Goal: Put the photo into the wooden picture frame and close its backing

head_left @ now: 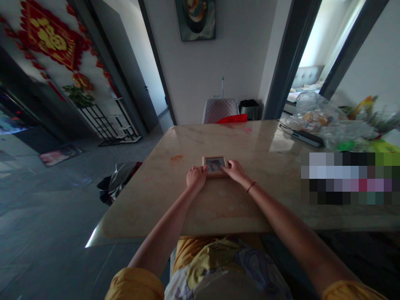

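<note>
My left hand (196,177) and right hand (235,171) sit close together at the near corners of a small wooden picture frame (215,166) lying on the marble table (237,143), fingers bent over its edges, though I cannot tell whether they grip it.

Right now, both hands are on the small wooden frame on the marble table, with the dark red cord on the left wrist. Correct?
No: the dark red cord is on the right wrist, as the head view shows. The rest holds: the left hand and right hand are both on the small wooden frame on the marble table.
</note>
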`<control>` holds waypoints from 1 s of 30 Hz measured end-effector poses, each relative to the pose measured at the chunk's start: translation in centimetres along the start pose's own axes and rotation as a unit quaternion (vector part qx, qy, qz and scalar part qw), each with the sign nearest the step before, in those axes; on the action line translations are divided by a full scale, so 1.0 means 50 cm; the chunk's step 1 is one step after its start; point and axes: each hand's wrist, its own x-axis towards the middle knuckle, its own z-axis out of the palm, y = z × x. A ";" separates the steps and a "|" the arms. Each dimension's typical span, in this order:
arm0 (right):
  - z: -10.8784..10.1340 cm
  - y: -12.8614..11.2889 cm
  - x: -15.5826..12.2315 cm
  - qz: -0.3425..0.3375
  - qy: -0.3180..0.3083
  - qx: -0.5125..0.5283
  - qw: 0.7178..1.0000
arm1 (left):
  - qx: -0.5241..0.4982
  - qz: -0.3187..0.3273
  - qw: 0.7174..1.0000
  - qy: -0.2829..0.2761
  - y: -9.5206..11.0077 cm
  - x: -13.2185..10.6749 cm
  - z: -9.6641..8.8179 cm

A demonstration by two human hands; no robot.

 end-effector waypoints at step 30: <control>-0.072 -0.006 -0.002 0.100 -0.144 0.282 0.943 | -0.452 -0.121 0.882 -0.056 -0.041 0.041 -0.038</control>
